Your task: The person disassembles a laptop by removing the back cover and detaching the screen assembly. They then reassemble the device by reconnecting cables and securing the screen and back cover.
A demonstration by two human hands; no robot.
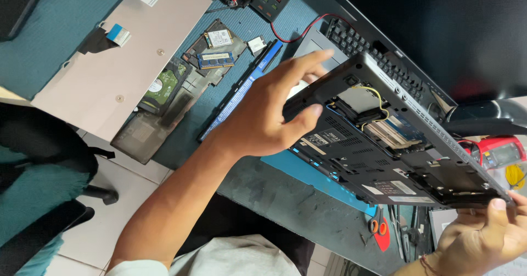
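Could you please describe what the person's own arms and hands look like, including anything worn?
Both hands are bare, without gloves. The left hand has a bare forearm ending at a short white sleeve. The right hand wears a thin reddish wrist string.

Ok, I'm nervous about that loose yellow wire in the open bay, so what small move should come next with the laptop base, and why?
Probably lower the laptop base flat onto the blue mat before touching anything inside. It is tilted in mid-air, gripped only at its edges by the left hand and the right hand, and the yellow wire loops free over the open bay.
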